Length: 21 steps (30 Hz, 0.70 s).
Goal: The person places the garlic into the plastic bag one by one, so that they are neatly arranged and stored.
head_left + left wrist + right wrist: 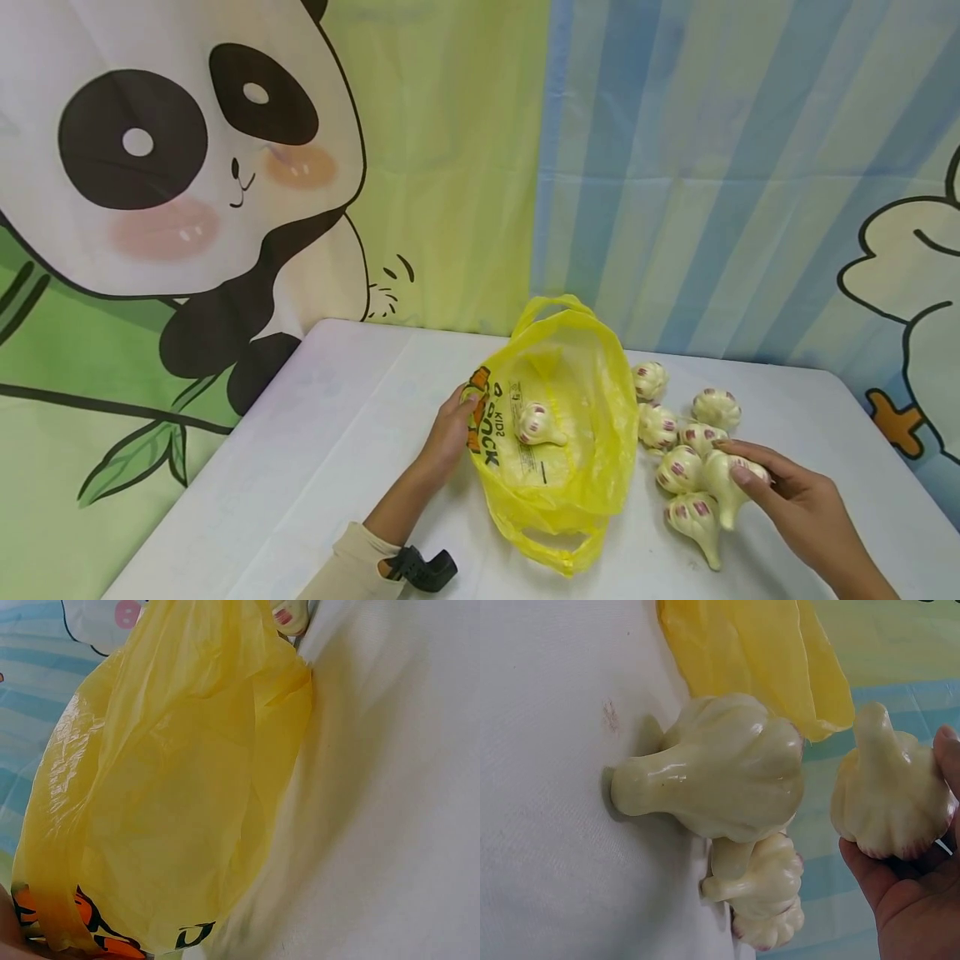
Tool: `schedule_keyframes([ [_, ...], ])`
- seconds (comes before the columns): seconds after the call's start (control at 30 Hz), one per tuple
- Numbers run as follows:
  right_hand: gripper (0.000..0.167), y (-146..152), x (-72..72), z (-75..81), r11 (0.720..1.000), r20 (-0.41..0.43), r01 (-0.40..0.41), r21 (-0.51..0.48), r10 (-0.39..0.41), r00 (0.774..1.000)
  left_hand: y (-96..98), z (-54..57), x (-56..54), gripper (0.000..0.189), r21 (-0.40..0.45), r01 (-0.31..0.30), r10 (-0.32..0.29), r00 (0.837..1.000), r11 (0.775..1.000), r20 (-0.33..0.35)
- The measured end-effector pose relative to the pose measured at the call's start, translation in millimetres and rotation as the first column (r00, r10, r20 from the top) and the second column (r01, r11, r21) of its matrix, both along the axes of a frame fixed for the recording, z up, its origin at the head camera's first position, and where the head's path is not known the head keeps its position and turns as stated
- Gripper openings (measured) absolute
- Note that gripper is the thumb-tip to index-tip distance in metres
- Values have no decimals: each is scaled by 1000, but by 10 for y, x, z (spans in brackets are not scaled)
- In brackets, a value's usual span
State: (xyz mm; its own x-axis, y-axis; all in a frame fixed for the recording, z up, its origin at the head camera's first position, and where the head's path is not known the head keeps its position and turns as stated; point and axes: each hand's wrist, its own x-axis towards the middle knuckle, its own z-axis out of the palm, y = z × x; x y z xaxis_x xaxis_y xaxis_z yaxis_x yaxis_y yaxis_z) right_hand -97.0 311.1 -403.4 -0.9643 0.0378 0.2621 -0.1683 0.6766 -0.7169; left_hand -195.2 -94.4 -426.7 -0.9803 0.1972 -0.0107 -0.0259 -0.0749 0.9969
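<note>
My left hand (447,433) pinches the left rim of a yellow plastic bag (600,467), the thumb over the printed edge. The bag's mouth faces up, with one garlic bulb (538,423) lying inside on the yellow film. My right hand (806,500) grips another garlic bulb (892,795), cream with purplish patches, thumb on one side and fingers on the other. In the right wrist view this bulb is raised beside a large garlic bulb (727,772) on the table. Several more bulbs, such as one garlic bulb (716,408), cluster right of the bag.
A white-covered table (315,467) lies beneath everything. Behind it hangs a printed cloth (450,167) with a panda and blue stripes. The bag's upper handle (555,302) stands near the table's far edge. A black strap mount (427,569) sits on the left wrist.
</note>
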Motion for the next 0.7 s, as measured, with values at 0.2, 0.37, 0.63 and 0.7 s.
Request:
schedule_keyframes([
  [0.2,31,-63,-49,64,999,-44,-43,16,43,998,2,0,8,47,-11,-1,1,1000,1000,-2],
  [0.37,29,-94,-104,81,997,-71,-70,10,71,995,5,2,-1,47,-12,-1,1,1000,1000,-1],
  [0.63,29,-172,-184,102,995,-87,-96,4,96,992,18,11,5,46,-9,-7,6,1000,1000,-8],
  [0.7,29,-190,-204,114,995,-84,-101,4,101,991,16,9,4,45,-7,-9,8,1000,1000,-6],
])
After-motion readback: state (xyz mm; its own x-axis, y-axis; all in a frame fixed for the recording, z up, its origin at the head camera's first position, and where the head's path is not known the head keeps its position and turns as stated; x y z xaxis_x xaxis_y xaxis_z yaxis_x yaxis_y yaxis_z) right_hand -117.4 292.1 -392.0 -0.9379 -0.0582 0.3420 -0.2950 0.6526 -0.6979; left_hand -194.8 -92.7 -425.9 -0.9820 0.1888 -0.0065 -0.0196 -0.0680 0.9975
